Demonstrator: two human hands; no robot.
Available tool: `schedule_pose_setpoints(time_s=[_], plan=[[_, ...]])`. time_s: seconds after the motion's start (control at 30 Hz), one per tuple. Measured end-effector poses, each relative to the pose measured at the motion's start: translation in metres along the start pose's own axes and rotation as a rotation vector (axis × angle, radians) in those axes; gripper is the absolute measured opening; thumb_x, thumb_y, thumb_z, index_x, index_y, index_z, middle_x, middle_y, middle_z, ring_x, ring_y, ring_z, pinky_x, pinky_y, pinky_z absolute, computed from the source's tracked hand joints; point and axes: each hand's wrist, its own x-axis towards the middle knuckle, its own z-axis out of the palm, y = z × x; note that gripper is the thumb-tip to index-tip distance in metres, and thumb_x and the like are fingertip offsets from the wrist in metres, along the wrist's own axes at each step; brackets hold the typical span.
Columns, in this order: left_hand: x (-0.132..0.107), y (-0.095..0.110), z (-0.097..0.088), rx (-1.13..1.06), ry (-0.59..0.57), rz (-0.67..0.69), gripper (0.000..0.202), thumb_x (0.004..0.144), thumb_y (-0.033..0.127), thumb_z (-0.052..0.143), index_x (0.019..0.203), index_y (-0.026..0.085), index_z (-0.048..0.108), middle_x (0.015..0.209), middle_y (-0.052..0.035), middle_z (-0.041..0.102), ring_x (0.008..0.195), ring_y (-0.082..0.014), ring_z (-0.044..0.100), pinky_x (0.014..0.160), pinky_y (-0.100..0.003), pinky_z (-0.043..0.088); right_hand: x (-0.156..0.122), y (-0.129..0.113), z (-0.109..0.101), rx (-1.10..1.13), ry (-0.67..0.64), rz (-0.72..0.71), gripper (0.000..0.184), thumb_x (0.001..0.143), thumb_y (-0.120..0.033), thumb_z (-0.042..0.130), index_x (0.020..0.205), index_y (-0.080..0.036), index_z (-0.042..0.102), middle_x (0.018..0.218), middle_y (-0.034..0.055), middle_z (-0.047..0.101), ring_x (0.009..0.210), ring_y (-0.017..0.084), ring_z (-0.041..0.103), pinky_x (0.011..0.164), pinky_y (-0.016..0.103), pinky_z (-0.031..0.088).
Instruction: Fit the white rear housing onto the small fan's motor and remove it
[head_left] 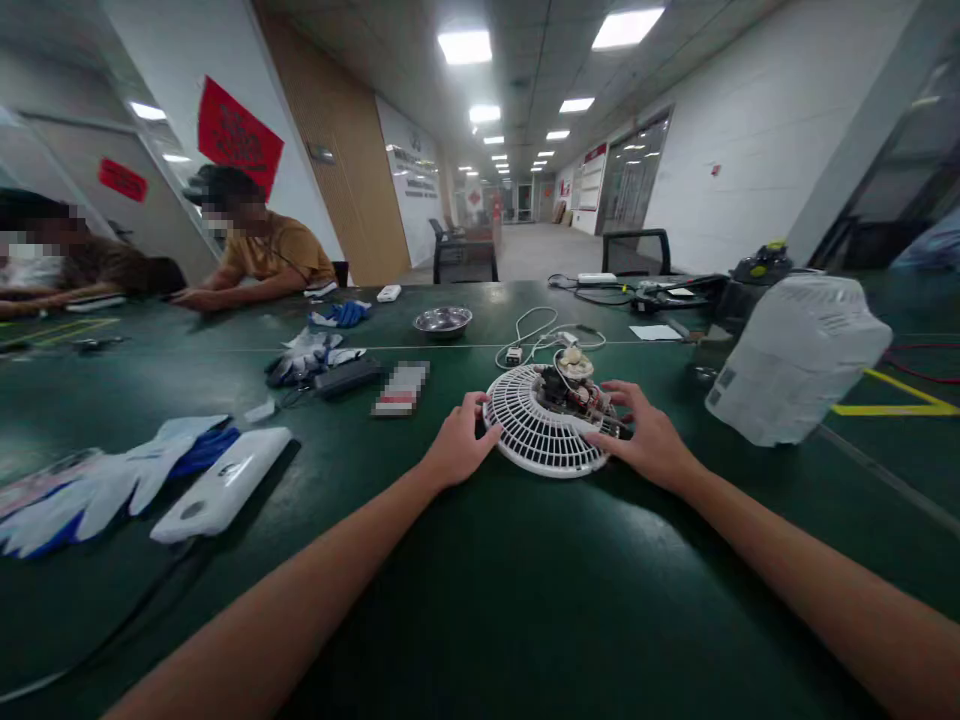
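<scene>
While both hands are on the piece, its inner parts lie bare: a round white grille [554, 467] sits flat on the bench [525, 610], just R of ctr frame, w/ a motor assy [581, 397] exposed on top. L hand [460, 440] is at the grille's left rim, fingers curved, thumb nearer the camera; looks like a light hold on that edge. R hand [651, 440] has its fingers fairly wide, thumb on the near side & forefinger on the far side of the motor assy's right end, apparently holding it.

Status, approx: opening-up looks done, since no cover sits over the motor. Motor & grille are together, so any separating of those two seems not yet done. No tool shows in either hand. Can't tell which screws, if any, are out; too small. A white cord [569, 339] w/ its plug [514, 356] lies just beyond the grille; can't tell if it's wired to the motor.

Metal bowl [443, 321], upper ctr: contents, if any, unclear. Big white plastic housing [802, 360] stands at R of frame, well apart from the grille; may or may not be a matching pt.
</scene>
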Motion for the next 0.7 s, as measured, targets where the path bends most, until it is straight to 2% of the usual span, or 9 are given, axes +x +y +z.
schedule_pose_setpoints(time_s=[0.3, 0.5, 0.7], plan=[[-0.003, 0.003, -0.005, -0.012, -0.017, -0.005, 0.046, 0.091, 0.044, 0.062, 0.129, 0.022, 0.049, 0.115, -0.01, 0.065, 0.106, -0.0267, 0.062, 0.091, -0.042, 0.048, 0.0, 0.004, -0.002, 0.039, -0.01, -0.1, 0.068, 0.082, -0.056, 0.076, 0.137, -0.026, 0.05, 0.133, 0.0123, 0.066, 0.12, 0.034, 0.065, 0.092, 0.05, 0.059], [-0.004, 0.008, -0.011, -0.013, 0.012, -0.003, 0.027, 0.097, 0.048, 0.05, 0.104, 0.022, 0.055, 0.082, -0.0004, 0.061, 0.078, -0.0214, 0.059, 0.073, -0.035, 0.045, -0.001, 0.003, -0.006, 0.031, -0.046, -0.135, 0.063, 0.084, -0.058, 0.074, 0.135, -0.027, 0.053, 0.132, 0.0096, 0.066, 0.116, 0.032, 0.066, 0.091, 0.049, 0.059], [-0.005, 0.007, -0.011, -0.076, 0.03, -0.044, 0.025, 0.097, 0.047, 0.05, 0.099, 0.022, 0.057, 0.076, 0.0018, 0.062, 0.069, -0.0187, 0.059, 0.065, -0.031, 0.043, -0.003, -0.002, -0.008, 0.041, -0.048, -0.143, 0.059, 0.083, -0.059, 0.074, 0.129, -0.026, 0.057, 0.13, 0.0094, 0.067, 0.113, 0.032, 0.067, 0.089, 0.048, 0.06]])
